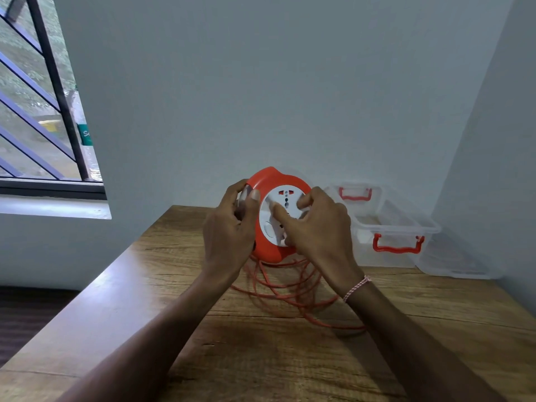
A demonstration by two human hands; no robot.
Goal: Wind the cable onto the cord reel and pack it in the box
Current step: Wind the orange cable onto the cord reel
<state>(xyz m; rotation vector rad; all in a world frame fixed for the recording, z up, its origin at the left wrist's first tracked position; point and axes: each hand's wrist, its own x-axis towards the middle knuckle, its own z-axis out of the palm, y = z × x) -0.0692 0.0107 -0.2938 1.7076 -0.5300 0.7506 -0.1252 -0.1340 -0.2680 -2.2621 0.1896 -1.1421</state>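
An orange cord reel (268, 181) with a white socket face is held upright above the wooden table (179, 300). My left hand (230, 230) grips its left rim, thumb on the front edge. My right hand (319, 227) rests on the white face with the fingers curled on it. Loose loops of orange cable (290, 288) hang from the reel's underside and lie on the table below my right wrist. A clear plastic box (388, 224) with red handles stands open to the right of the reel.
The clear lid (455, 262) lies flat on the table just right of the box, against the corner wall. The table's left edge drops to a dark floor. A barred window is at the far left.
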